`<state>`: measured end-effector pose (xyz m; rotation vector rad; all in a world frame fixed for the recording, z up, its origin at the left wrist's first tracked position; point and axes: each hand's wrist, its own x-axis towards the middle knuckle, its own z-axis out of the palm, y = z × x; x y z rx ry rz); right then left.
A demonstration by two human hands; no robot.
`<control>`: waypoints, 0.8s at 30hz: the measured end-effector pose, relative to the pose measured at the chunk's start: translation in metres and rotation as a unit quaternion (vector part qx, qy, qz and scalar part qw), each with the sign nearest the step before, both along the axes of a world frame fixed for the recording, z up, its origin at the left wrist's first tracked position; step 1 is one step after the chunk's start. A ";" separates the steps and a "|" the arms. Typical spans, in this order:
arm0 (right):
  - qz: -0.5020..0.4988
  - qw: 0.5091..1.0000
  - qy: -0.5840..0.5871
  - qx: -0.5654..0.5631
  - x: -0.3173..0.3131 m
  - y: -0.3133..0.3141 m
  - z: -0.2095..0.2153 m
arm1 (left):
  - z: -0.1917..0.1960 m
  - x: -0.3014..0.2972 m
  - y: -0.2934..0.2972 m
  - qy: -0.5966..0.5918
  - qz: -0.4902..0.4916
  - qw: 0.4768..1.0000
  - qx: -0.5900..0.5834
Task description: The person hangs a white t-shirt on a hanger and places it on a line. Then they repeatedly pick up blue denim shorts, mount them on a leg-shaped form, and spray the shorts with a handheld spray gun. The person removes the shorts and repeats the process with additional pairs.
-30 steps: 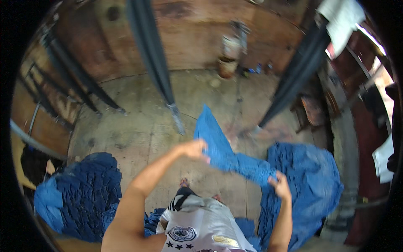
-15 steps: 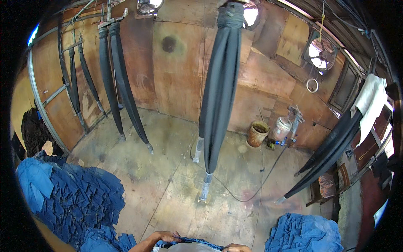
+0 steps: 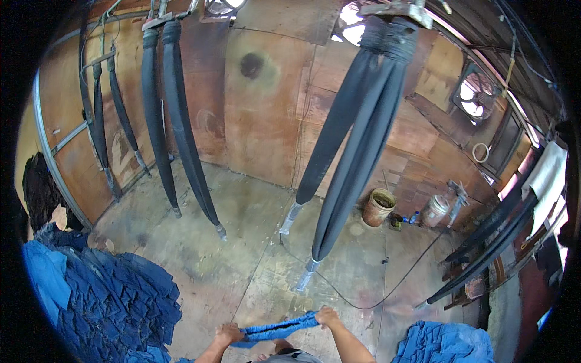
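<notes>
A pair of blue denim trousers (image 3: 260,334) is stretched between my hands at the bottom middle, its waist opening showing as a dark slit. My left hand (image 3: 229,333) is closed on one end of the waistband, and my right hand (image 3: 327,316) grips the other end, slightly higher. Most of the legs are hidden below the waist. In front of me hang dark leg-shaped forms (image 3: 362,142), joined at the top to a bracket (image 3: 399,13). Their narrow lower ends have pale wrapping.
A large pile of blue denim (image 3: 115,296) lies at left, a smaller pile (image 3: 445,343) at lower right. More leg forms hang at left (image 3: 184,127) and right (image 3: 484,254). A bucket (image 3: 379,207), a pale container (image 3: 434,210) and a hose (image 3: 399,278) are by the far wall.
Both hands have moved up and forward from the lower edge, bringing the denim waistband into fuller view. The hanging forms in front now appear further right and spread apart.
</notes>
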<state>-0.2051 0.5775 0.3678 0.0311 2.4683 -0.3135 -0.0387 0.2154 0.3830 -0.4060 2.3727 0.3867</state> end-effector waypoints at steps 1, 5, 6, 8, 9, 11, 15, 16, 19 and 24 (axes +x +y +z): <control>0.029 0.999 0.025 0.004 -0.021 -0.008 0.007 | 0.003 -0.019 -0.003 -0.021 0.019 1.000 -0.003; -0.088 0.991 0.075 -0.070 -0.120 -0.037 0.034 | 0.018 -0.072 -0.012 0.122 -0.028 0.992 0.019; -0.117 0.986 0.099 -0.068 -0.139 -0.039 0.042 | 0.024 -0.090 -0.014 0.117 -0.072 0.989 0.049; -0.134 0.964 0.228 -0.027 -0.162 -0.040 0.057 | 0.039 -0.125 -0.015 0.099 -0.047 0.992 0.069; -0.161 0.949 0.269 -0.040 -0.168 -0.036 0.067 | 0.050 -0.143 -0.014 0.073 -0.041 0.994 0.071; -0.245 0.890 0.361 -0.130 -0.182 -0.024 0.093 | 0.072 -0.173 -0.013 0.136 -0.036 0.985 0.095; -0.243 0.843 0.341 -0.337 -0.213 0.004 0.145 | 0.107 -0.213 -0.011 0.237 -0.036 0.961 0.136; -0.210 0.856 0.321 -0.347 -0.218 0.007 0.153 | 0.113 -0.222 -0.015 0.243 -0.040 0.958 0.146; -0.215 0.847 0.298 -0.384 -0.217 0.000 0.165 | 0.119 -0.239 -0.033 0.234 -0.057 0.956 0.167; -0.256 0.849 0.307 -0.346 -0.178 -0.046 0.171 | 0.109 -0.247 -0.068 0.208 -0.101 0.962 0.147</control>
